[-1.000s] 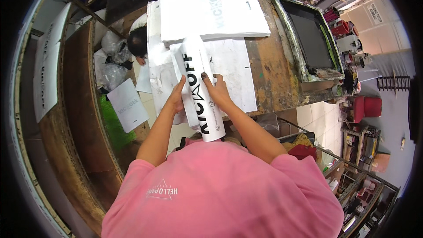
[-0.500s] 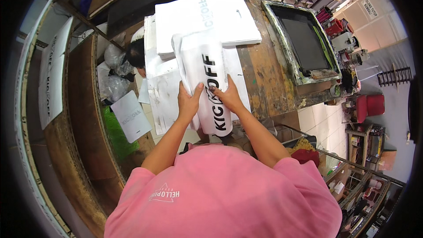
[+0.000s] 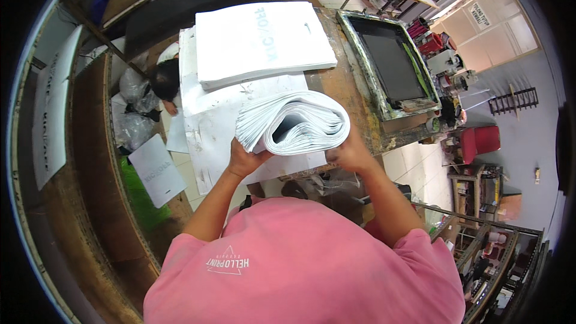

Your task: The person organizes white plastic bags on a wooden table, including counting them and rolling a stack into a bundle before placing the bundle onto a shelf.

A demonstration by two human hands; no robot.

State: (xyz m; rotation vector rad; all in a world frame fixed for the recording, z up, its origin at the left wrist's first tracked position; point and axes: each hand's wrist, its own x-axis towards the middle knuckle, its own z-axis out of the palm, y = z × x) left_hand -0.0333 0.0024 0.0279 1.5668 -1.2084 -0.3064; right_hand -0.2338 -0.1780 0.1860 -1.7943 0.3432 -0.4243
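Note:
Above the near edge of the table I hold a thick bundle of white flat bags (image 3: pixel 327 117), bent over into a loop with its layered edges facing me. My left hand (image 3: pixel 245 159) grips its lower left side, the thumb along the underside. My right hand (image 3: pixel 353 153) is closed against its lower right side, some fingers hidden behind it. Just beyond, a neat stack of similar white bags (image 3: pixel 240 42) lies flat, with pale grey print and a small slot on the top one. White backing sheets (image 3: pixel 207 123) spread beneath the stack.
A framed printing screen (image 3: pixel 390 60) lies right on the stained wooden table (image 3: pixel 333 84). Ink pots (image 3: pixel 432 42) line the far right side. A person's dark-haired head (image 3: pixel 165 78) and hand show at left, near clear plastic bags (image 3: pixel 132 129) and a loose printed bag (image 3: pixel 157 171). Wooden shelves (image 3: pixel 90 192) stand left.
The bundle has been lifted and tipped from upright lengthwise, print showing, to its edges facing me. Both hands have shifted to its lower sides and spread apart. The view has turned slightly right.

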